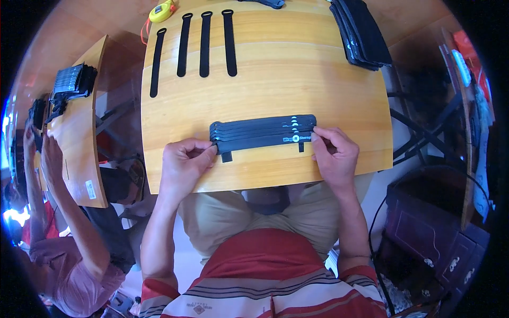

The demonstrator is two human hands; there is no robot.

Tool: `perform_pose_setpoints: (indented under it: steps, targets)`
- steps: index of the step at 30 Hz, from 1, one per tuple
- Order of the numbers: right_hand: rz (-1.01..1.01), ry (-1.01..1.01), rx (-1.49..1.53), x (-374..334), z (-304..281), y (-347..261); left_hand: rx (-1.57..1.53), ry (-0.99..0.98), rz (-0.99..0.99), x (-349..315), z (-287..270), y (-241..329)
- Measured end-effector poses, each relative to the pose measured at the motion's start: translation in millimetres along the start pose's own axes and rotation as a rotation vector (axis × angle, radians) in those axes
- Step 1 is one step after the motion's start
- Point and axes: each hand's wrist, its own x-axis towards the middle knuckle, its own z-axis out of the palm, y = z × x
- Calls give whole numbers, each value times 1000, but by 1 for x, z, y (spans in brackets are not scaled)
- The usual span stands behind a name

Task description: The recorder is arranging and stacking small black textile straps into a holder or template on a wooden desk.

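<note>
Black straps (262, 132), flat and matte with small pale marks near one end, lie fanned in a short stack across the near part of the glossy wooden table (297, 74). Left hand (183, 164) pinches the stack's left end between thumb and fingers, while right hand (334, 153) pinches the right end. Four single straps (193, 45) lie apart, side by side, farther back.

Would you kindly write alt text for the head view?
Two hands, left hand and right hand, pinch the ends of a fanned bundle of black straps on a wooden table. Four straps lie apart farther back.
</note>
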Motion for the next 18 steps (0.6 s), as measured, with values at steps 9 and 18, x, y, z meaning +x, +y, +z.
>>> perform_pose_setpoints:
  steps: [9,18]
  targets:
    - [-8,5,-57,0,-1,-2,20,1,-19,-1,1,5]
    - [-25,11,-81,0,0,-4,10,1,-5,-2,0,6]
